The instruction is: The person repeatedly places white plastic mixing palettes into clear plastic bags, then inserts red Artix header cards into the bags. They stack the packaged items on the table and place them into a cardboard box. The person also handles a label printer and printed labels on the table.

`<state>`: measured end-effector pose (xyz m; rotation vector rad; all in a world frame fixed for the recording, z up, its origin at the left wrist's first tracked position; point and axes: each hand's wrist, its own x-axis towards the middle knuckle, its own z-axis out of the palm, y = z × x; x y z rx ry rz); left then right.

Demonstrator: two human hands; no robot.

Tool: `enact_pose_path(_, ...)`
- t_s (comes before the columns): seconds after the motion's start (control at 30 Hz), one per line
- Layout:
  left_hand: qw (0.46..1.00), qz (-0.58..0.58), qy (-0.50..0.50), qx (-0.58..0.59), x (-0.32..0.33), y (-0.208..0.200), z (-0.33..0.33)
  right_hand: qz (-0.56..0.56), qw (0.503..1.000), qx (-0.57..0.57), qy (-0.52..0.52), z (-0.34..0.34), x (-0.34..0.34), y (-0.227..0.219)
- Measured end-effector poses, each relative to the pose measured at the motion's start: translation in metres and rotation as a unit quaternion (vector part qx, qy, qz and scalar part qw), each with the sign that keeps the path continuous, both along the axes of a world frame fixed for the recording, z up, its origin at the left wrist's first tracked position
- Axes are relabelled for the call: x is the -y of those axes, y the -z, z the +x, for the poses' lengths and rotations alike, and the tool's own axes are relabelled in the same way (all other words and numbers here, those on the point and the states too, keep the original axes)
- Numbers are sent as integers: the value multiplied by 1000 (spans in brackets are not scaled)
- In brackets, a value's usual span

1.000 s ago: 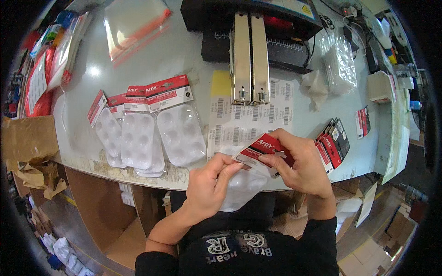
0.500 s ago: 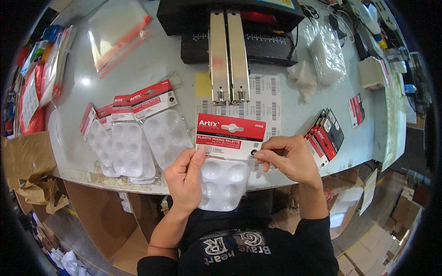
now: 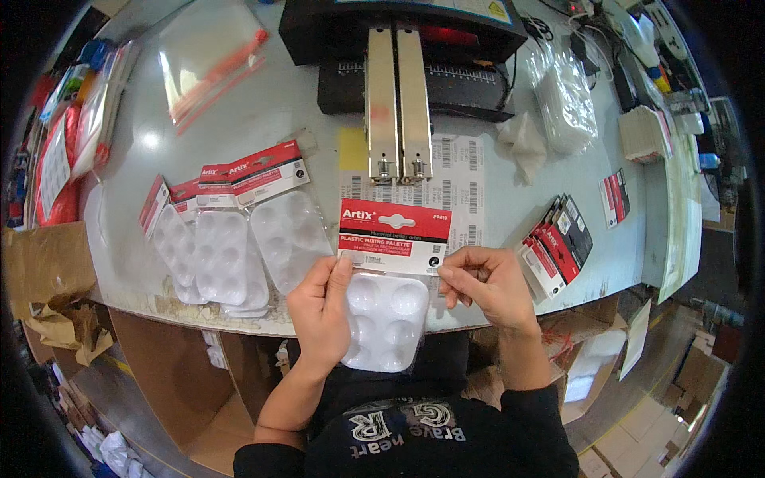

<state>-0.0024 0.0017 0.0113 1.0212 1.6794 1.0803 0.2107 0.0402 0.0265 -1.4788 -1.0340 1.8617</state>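
Observation:
A white plastic paint palette (image 3: pixel 386 319) with round wells hangs in a clear bag beneath a red, black and white header card (image 3: pixel 394 227). My left hand (image 3: pixel 320 311) grips the pack by its left side, thumb on the card's lower left corner. At the card's lower right corner, my right hand (image 3: pixel 488 283) is closed in a pinch on the edge. The pack is upright in front of me, over the table's front edge. Several similar packed palettes (image 3: pixel 221 255) lie overlapping to the left. Loose header cards (image 3: pixel 558 243) form a fanned stack on the right.
Ahead stands a black machine (image 3: pixel 319 32) with two metal arms (image 3: pixel 396 103) reaching toward me over barcode label sheets (image 3: pixel 462 167). Clear bags (image 3: pixel 211 68) lie at far left, more wrapped bags (image 3: pixel 564 103) at right. Open cardboard boxes (image 3: pixel 179 374) stand below the table (image 3: pixel 311 159).
The pack in my hands has shifted slightly left and down within the picture. My right hand has slid a little left, its fingers still at the card's right corner.

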Motion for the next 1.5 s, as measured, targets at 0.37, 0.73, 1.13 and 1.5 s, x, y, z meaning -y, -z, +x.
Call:
enact_pose_path(0.37,997,66,41,12,-70,47,-5,24,977,-121,173,-28,-53,46)
enact_pose_path(0.73,957,-81,-87,-265,-63,-12,-75,320,852,301,286,64,-8,7)
enact_pose_path(1.13,785,-9,191,-589,-18,9,-110,302,734,605,-70,136,24,22)
enact_pose_path(1.5,955,65,108,-269,-7,50,0,247,834,494,-7,147,5,9)
